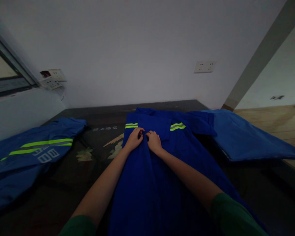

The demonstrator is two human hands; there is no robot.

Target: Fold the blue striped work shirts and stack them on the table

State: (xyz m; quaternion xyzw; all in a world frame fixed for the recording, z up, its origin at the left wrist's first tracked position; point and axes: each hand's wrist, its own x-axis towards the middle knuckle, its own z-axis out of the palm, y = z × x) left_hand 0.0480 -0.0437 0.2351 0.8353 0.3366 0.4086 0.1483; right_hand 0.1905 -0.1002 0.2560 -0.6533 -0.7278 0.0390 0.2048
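Observation:
A blue work uniform with yellow-green and grey reflective strips lies spread over the dark table, its collar towards the wall and one sleeve out to the right. My left hand is closed with bent fingers on the cloth at the middle of the chest. Just beside it, my right hand pinches the cloth from the other side of a lengthwise front fold. The fingertips of both hands almost meet. Any button or zip under them is too dark and small to make out.
On the left lies another blue garment with reflective strips and pale lettering. Folded blue cloth lies on the right, overhanging the table's edge. The dark table stands against a white wall with sockets.

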